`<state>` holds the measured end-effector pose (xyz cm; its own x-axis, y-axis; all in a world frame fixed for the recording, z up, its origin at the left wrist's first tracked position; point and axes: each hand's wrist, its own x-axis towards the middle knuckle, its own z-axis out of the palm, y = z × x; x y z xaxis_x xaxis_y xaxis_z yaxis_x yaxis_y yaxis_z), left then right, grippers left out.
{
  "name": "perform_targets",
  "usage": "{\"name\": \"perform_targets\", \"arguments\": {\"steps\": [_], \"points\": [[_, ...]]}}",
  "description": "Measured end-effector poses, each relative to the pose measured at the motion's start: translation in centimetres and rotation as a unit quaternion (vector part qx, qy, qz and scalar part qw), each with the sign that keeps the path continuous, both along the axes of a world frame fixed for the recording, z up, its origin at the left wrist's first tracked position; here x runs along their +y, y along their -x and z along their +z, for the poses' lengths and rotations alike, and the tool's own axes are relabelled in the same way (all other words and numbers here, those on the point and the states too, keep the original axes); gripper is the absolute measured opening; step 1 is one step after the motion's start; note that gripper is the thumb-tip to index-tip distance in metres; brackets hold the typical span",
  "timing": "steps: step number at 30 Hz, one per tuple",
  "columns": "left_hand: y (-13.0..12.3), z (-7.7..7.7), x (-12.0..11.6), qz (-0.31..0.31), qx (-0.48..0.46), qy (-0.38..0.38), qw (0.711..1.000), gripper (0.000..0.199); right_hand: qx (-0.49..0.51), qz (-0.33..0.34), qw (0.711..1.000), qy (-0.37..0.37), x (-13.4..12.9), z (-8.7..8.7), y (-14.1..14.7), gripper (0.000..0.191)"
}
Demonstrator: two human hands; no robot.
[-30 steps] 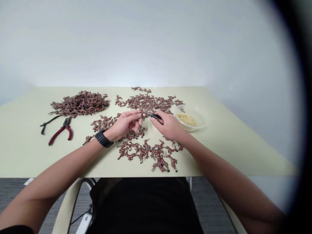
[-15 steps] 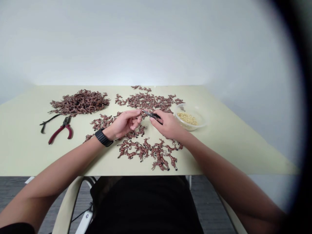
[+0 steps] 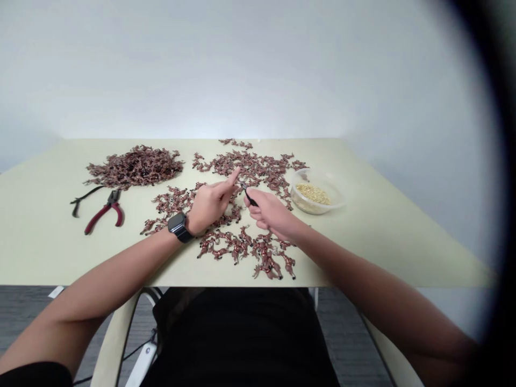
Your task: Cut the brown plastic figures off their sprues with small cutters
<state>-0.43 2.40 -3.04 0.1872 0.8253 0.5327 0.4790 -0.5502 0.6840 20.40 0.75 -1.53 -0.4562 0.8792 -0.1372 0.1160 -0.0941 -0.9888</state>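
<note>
My right hand (image 3: 271, 210) is closed round small black-handled pliers (image 3: 250, 198), their silver tip pointing to the upper left. Beside that tip, my left hand (image 3: 213, 203) has its index finger stretched forward and the other fingers curled. Whatever the curled fingers may hold is hidden. Under and around both hands lie brown reindeer-like figures with dark feet, in a far group (image 3: 258, 167), a group on the left (image 3: 171, 203) and a near group (image 3: 262, 252). A clear round tub (image 3: 338, 200) with small gold-coloured pieces (image 3: 313, 194) stands right of my right hand.
A dense heap of similar brown figures (image 3: 137, 166) lies at the back left of the pale yellow table (image 3: 374, 236). In front of the heap are red-handled pliers (image 3: 105, 212) and a thin black tool (image 3: 80, 201). A plain wall (image 3: 201, 70) stands behind.
My left hand has turned palm down and its index finger now points forward. My right hand has rotated, so the pliers point more away from me. The view has shifted slightly.
</note>
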Motion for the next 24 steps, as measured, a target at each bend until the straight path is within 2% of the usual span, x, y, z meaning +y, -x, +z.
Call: {"name": "perform_targets", "arguments": {"steps": [2, 3, 5, 7, 9, 11, 13, 17, 24], "points": [[0.7, 0.2, 0.5, -0.008, 0.056, -0.022, 0.998, 0.044, 0.068, 0.059, 0.992, 0.091, 0.3, 0.4, -0.3, 0.046], [1.0, 0.3, 0.7, -0.011, 0.060, -0.025, 0.998, 0.043, 0.082, 0.077, 0.987, 0.112, 0.5, 0.5, -0.5, 0.045], [1.0, 0.6, 0.8, -0.015, 0.026, 0.001, 1.000, 0.041, 0.075, 0.076, 0.988, 0.109, 0.9, 0.5, -1.0, 0.044], [0.6, 0.7, 0.6, -0.043, -0.052, 0.086, 0.994, 0.045, 0.022, 0.025, 0.999, 0.035, 1.3, 0.4, -1.4, 0.043], [0.2, 0.7, 0.5, -0.092, -0.147, 0.191, 0.966, 0.055, -0.067, -0.047, 0.991, -0.107, 1.6, 0.2, -1.8, 0.041], [0.0, 0.6, 0.5, -0.135, -0.226, 0.266, 0.927, 0.057, -0.155, -0.091, 0.953, -0.244, 1.6, 0.1, -2.1, 0.038], [0.0, 0.5, 0.7, -0.161, -0.276, 0.302, 0.898, 0.051, -0.210, -0.095, 0.920, -0.316, 1.6, 0.2, -2.3, 0.035], [0.2, 0.6, 0.8, -0.196, -0.317, 0.332, 0.867, 0.036, -0.250, -0.079, 0.901, -0.345, 1.6, 0.2, -2.6, 0.032], [0.1, 0.6, 0.6, -0.218, -0.328, 0.349, 0.850, 0.027, -0.262, -0.063, 0.894, -0.359, 1.8, 0.0, -2.7, 0.035]]}}
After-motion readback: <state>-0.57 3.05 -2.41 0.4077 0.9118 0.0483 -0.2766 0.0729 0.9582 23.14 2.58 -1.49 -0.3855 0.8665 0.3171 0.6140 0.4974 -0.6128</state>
